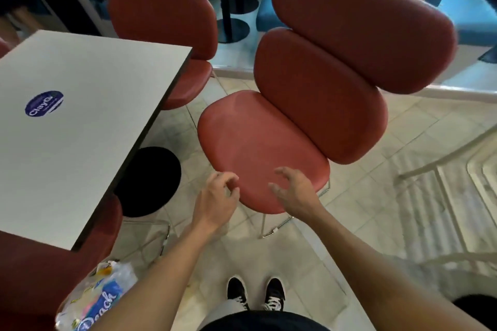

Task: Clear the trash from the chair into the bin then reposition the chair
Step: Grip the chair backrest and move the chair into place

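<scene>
With the red chair's seat (pixel 258 148) bare, both empty hands, left (pixel 217 196) and right (pixel 295 191), loosely curled, hover over its front edge, probably to grip and reposition it.

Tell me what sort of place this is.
Probably a café or fast-food dining area: matching red padded chairs set around a white pedestal table bearing a round branded sticker, with blue bench seating behind on a tiled floor.
</scene>
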Demonstrator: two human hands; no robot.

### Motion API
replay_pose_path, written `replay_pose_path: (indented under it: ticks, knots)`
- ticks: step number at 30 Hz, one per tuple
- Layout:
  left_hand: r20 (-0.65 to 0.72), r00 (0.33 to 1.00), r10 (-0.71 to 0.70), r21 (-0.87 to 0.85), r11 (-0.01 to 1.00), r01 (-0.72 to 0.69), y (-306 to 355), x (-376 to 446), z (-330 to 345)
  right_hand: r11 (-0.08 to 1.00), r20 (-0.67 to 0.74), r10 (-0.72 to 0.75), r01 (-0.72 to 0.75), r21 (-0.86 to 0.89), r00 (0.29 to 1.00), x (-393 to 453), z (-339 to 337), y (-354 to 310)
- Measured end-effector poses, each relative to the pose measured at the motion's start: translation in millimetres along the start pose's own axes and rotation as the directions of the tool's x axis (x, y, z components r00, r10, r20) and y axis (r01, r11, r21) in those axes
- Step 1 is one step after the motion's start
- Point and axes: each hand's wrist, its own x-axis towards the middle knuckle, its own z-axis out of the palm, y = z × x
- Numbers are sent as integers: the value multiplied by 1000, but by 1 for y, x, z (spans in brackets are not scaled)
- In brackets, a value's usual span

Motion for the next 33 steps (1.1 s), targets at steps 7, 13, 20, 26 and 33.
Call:
replay_pose_path:
  ticks: [7, 13, 20, 26, 33]
  knots:
    - [-13, 977, 215, 20, 977, -215, 81, 65, 24, 1000, -162, 6, -4, 12, 987, 28, -63, 18]
    - [-36, 970, 240, -7, 971, -240, 134, 94, 57, 1000, -164, -14, 18, 25, 986, 57, -111, 44]
    - [-159, 976, 150, -45, 986, -159, 204, 126, 102, 979, -84, -199, 201, 21, 976, 99, -177, 69]
    - [-259, 962, 89, -125, 984, -124, 263, 144, 135, 949, -73, -314, 314, -9, 947, 122, -234, 89]
    - [-330, 938, 105, -210, 961, -181, 311, 168, 157, 891, -251, -455, 435, -133, 855, 151, -302, 88]
